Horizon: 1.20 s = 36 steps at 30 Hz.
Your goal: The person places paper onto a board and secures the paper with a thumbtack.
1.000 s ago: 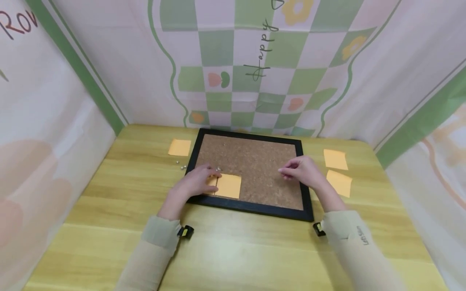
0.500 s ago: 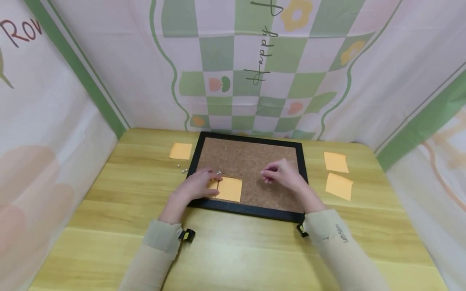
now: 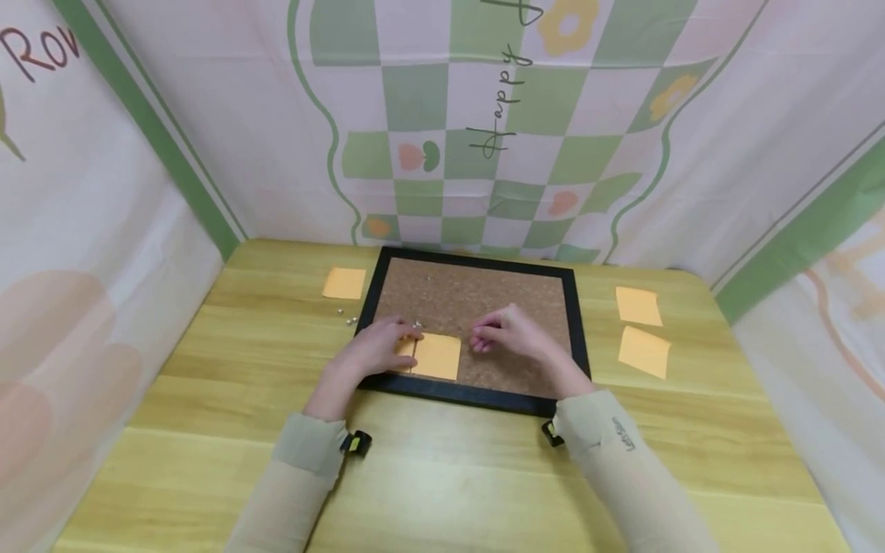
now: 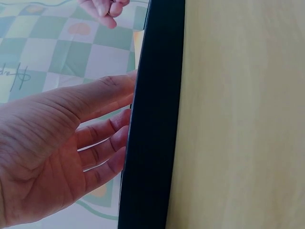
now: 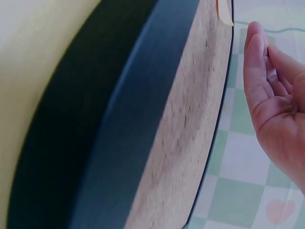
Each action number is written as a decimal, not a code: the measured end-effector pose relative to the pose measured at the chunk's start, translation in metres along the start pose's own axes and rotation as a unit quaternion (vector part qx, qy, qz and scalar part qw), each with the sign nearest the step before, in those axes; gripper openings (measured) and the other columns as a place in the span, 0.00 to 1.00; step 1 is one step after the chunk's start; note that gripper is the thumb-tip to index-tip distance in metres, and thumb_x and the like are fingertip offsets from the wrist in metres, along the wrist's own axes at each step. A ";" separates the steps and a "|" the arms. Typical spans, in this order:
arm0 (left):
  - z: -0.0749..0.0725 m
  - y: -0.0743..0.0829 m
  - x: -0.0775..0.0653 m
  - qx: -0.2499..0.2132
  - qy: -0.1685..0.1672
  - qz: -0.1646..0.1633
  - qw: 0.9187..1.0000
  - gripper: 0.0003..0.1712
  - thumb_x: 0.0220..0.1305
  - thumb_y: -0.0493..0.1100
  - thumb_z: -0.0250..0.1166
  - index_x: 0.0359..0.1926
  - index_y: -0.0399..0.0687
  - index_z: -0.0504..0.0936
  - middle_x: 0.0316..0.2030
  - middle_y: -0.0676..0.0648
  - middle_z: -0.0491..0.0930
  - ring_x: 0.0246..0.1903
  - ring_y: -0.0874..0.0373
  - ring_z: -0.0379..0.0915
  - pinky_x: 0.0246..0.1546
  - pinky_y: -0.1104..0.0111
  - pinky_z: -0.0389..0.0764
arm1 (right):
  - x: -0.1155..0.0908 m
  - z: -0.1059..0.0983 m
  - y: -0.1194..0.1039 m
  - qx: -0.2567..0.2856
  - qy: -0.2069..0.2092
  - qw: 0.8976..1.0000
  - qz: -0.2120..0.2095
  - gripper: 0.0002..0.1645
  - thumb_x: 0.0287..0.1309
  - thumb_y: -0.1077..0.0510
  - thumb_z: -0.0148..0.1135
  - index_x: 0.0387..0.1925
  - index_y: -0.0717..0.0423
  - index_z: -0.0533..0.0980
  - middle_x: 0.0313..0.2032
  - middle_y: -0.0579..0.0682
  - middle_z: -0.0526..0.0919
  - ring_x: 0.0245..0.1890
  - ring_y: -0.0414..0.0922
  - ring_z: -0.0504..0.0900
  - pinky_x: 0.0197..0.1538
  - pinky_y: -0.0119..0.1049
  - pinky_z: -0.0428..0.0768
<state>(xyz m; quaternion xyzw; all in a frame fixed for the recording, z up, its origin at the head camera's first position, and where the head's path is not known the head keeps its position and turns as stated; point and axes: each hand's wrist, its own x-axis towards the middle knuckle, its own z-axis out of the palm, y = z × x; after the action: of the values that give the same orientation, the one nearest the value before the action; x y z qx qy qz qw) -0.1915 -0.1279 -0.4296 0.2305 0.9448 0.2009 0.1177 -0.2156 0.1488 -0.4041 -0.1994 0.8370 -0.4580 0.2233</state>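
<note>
My left hand (image 3: 376, 347) rests on the left part of a framed corkboard (image 3: 515, 288), its thumb and fingertips spread over two orange sticky notes (image 3: 439, 356) side by side. In the left wrist view the fingers of this left hand (image 4: 95, 138) are gently bent, with their tips hidden behind the black frame. Over the cork just right of the notes is my right hand (image 3: 512, 332). The right wrist view has the thumb of the right hand (image 5: 276, 90) drawn against its fingers; I cannot tell whether something tiny is between them. A small silvery pin (image 3: 418, 325) lies by the left fingertips.
Another tiny pin (image 3: 429, 277) is on the upper cork. Left of the board lie a sticky note (image 3: 344, 283) and several small silvery pins (image 3: 351, 321) on the wooden table (image 3: 442, 476). Two more sticky notes, an upper one (image 3: 638, 306) and a lower one (image 3: 644, 352), lie at the right.
My right hand has moved left across the cork, from near the right frame to beside the notes. My left hand has stayed on the notes.
</note>
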 end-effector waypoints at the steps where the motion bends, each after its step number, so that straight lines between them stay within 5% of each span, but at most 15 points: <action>1: 0.000 0.000 0.000 0.001 0.000 -0.001 1.000 0.26 0.60 0.52 0.73 0.59 0.53 0.82 0.55 0.46 0.78 0.54 0.50 0.75 0.58 0.56 0.77 | 0.001 0.001 -0.001 -0.002 -0.004 1.000 -0.003 0.15 0.71 0.66 0.53 0.47 0.74 0.81 0.37 0.65 0.88 0.36 0.50 0.89 0.42 0.42 0.88; 11: 0.000 -0.002 0.001 -0.005 0.000 -0.008 1.000 0.27 0.60 0.53 0.73 0.59 0.53 0.82 0.57 0.45 0.78 0.57 0.49 0.74 0.62 0.55 0.75 | 0.020 0.022 -0.006 -0.027 -0.023 0.999 -0.008 0.15 0.73 0.65 0.51 0.51 0.70 0.80 0.37 0.59 0.89 0.35 0.45 0.88 0.41 0.38 0.87; 19: -0.001 -0.002 0.000 -0.013 -0.003 -0.009 1.000 0.26 0.60 0.53 0.72 0.59 0.53 0.82 0.57 0.44 0.78 0.57 0.49 0.74 0.62 0.54 0.75 | 0.028 0.037 -0.007 -0.014 0.017 1.000 0.000 0.09 0.70 0.64 0.56 0.43 0.67 0.79 0.34 0.58 0.89 0.31 0.45 0.88 0.37 0.36 0.86; 28: -0.003 -0.001 0.000 -0.006 -0.003 0.003 1.000 0.26 0.60 0.52 0.72 0.59 0.51 0.82 0.57 0.44 0.78 0.58 0.48 0.74 0.61 0.54 0.75 | 0.034 0.044 -0.005 -0.070 0.064 0.995 0.014 0.06 0.64 0.60 0.66 0.35 0.57 0.86 0.25 0.50 0.87 0.23 0.40 0.81 0.30 0.30 0.77; 36: -0.002 -0.002 0.000 -0.004 -0.004 0.004 1.000 0.26 0.61 0.52 0.72 0.59 0.51 0.81 0.58 0.44 0.78 0.59 0.48 0.74 0.62 0.54 0.75 | 0.040 0.052 -0.001 -0.090 0.105 0.989 0.054 0.07 0.61 0.55 0.69 0.35 0.53 0.89 0.31 0.49 0.90 0.22 0.37 0.78 0.30 0.30 0.75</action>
<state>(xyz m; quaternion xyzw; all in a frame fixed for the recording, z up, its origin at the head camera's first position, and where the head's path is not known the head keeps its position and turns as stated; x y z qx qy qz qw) -0.1932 -0.1300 -0.4281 0.2349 0.9425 0.2040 0.1218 -0.2192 0.0917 -0.4359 -0.1238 0.9032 -0.3865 0.1397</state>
